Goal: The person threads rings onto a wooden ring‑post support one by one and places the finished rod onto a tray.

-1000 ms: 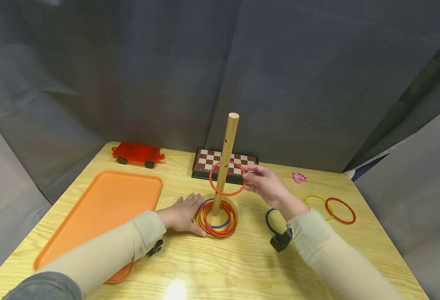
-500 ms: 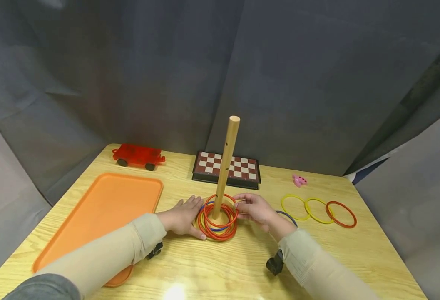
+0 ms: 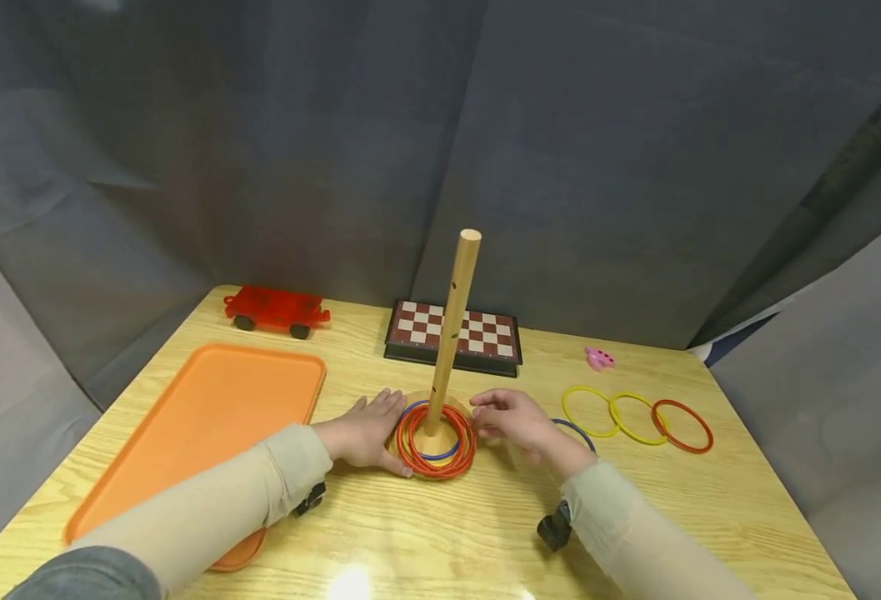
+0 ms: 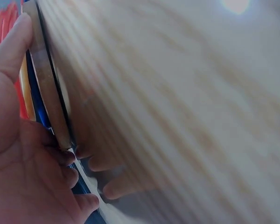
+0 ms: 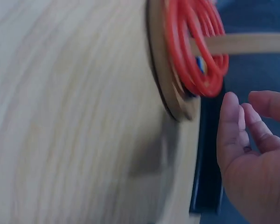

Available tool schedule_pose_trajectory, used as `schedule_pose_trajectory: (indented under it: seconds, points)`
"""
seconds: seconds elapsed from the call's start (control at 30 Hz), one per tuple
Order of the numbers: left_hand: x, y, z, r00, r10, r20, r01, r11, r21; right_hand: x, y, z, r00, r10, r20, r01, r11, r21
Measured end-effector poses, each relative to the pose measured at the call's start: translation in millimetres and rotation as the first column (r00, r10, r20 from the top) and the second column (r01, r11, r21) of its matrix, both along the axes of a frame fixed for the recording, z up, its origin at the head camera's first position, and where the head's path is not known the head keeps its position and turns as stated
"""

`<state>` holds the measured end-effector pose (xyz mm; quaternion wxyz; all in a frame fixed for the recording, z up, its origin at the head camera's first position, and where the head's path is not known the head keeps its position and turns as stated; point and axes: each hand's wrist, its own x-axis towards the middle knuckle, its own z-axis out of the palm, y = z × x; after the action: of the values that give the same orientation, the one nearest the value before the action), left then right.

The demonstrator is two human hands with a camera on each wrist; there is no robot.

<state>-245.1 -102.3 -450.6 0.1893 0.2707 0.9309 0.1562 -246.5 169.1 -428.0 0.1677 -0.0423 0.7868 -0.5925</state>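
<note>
A wooden peg (image 3: 451, 325) stands upright on a round wooden base (image 4: 50, 93). Round its foot lies a pile of red, yellow and blue rings (image 3: 440, 472), the red ones on top. My left hand (image 3: 367, 433) rests against the left side of the base, fingers spread, thumb at the near edge. Just right of the pile is my right hand (image 3: 515, 422), which holds nothing. In the right wrist view its thumb and fingertips (image 5: 230, 100) are apart, close beside the red rings (image 5: 177, 46).
An orange tray (image 3: 237, 400) lies at left, a red toy wagon (image 3: 275, 308) behind it. Behind the peg is a checkered game board (image 3: 488, 337). To the right lie two yellow rings (image 3: 578, 432), a red ring (image 3: 698, 448), a partly hidden blue ring (image 3: 577, 430) and a pink toy (image 3: 599, 358).
My right hand has lowered a red ring down the peg and let it go onto the pile. The left hand has stayed at the base.
</note>
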Motion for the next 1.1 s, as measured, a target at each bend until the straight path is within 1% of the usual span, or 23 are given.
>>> schedule_pose_trajectory:
  seconds: [0.13, 0.23, 0.37, 0.47, 0.63, 0.77, 0.9, 0.97, 1.03, 1.1]
  points:
    - [-0.6, 0.5, -1.2, 1.0, -0.002, -0.007, 0.002, 1.0, -0.006, -0.5, 17, 5.5, 0.999, -0.04, -0.022, 0.04, 0.999, -0.012]
    - [-0.2, 0.4, -0.9, 1.0, -0.001, -0.009, 0.001, 1.0, 0.0, 0.4, 34, 8.3, 0.998, -0.06, -0.035, 0.059, 0.998, -0.039]
    - [1.1, -0.1, 0.5, 1.0, 0.003, -0.005, -0.003, 1.0, 0.007, 4.2, 62, 10.8, 0.995, -0.075, -0.061, 0.072, 0.996, -0.042]
    - [1.0, 0.2, 1.0, 1.0, 0.003, -0.004, -0.003, 1.0, 0.006, 6.9, 87, 9.1, 0.993, -0.097, -0.071, 0.093, 0.994, -0.05]
    - [-0.2, 1.2, -0.3, 1.0, -0.007, -0.006, 0.007, 1.0, -0.001, 14.6, 130, -2.2, 0.984, -0.167, -0.054, 0.163, 0.984, -0.075]
    - [-1.3, 1.1, -1.8, 1.0, -0.012, -0.01, 0.012, 1.0, -0.006, 20.3, 155, -13.2, 0.971, -0.237, -0.037, 0.234, 0.97, -0.069]
    - [-2.6, 0.8, -2.7, 1.0, -0.014, -0.016, 0.014, 1.0, -0.014, 22.5, 168, -22.3, 0.954, -0.3, -0.015, 0.297, 0.951, -0.09]
    - [-2.4, 0.5, -2.3, 1.0, -0.011, -0.013, 0.011, 1.0, -0.011, 23.0, 172, -27.4, 0.949, -0.316, -0.006, 0.314, 0.945, -0.089]
    - [-1.6, 0.3, -1.3, 1.0, -0.007, -0.007, 0.007, 1.0, -0.003, 23.8, 174, -32.8, 0.946, -0.325, 0.005, 0.324, 0.943, -0.069]
    - [-0.8, 0.4, -0.4, 1.0, -0.005, 0.0, 0.005, 1.0, 0.007, 25.1, 175, -37.6, 0.944, -0.331, -0.002, 0.331, 0.943, -0.02]
